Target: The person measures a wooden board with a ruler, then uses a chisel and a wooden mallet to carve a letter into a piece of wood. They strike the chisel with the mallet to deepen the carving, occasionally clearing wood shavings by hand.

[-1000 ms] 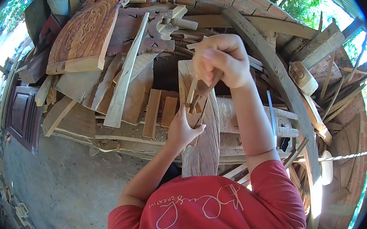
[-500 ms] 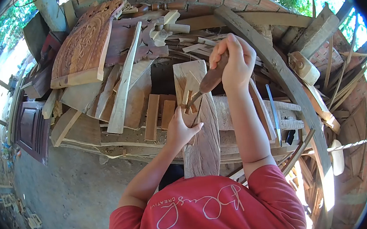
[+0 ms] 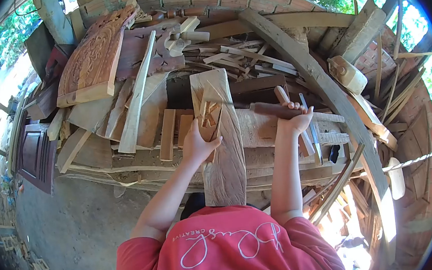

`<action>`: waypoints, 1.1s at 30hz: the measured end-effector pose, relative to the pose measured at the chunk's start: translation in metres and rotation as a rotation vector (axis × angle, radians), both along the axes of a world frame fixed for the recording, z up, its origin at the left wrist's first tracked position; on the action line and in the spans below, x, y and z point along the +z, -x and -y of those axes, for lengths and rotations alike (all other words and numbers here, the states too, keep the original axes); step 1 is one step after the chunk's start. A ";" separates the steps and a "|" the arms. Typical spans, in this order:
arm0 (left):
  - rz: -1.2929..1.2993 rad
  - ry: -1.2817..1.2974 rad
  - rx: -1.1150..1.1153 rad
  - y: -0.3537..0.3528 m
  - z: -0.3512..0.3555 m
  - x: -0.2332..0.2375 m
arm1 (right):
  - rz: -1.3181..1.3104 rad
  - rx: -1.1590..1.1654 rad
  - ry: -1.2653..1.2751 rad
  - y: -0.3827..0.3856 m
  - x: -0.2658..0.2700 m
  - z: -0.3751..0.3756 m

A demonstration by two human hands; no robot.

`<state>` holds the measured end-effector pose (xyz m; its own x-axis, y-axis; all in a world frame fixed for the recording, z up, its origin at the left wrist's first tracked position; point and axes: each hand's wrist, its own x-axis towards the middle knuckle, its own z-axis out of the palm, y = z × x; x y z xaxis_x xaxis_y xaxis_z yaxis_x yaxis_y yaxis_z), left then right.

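A thick wooden board (image 3: 224, 170) lies lengthwise before me, its near end against my red shirt. My left hand (image 3: 197, 144) rests on it, fingers closed round a small notched piece of wood (image 3: 210, 130), thumb stretched across the board. Off to the right, my right hand (image 3: 298, 121) grips the end of a chisel (image 3: 273, 109) by its brown wooden handle. The chisel lies nearly level and its thin blade points left over the board toward the small piece. Blur hides whether the tip touches it.
A carved panel (image 3: 89, 61) and a long pale strip (image 3: 138, 95) lie on the left of the bench. Two small blocks stand beside my left hand. A handsaw-like blade (image 3: 310, 128) lies at right, near a slanting beam (image 3: 314, 73) and a plastic jug (image 3: 348, 74).
My right hand has come down and to the right, swinging the chisel from a steep slant to nearly level. My left hand stays on the small piece. The whole view has shifted slightly.
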<state>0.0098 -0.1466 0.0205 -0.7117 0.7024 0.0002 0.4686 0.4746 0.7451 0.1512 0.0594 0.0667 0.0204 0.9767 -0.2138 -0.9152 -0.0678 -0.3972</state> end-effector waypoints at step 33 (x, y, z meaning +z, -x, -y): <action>0.800 -0.357 0.412 0.133 0.084 -0.053 | 0.564 -0.319 0.094 -0.085 -0.119 0.012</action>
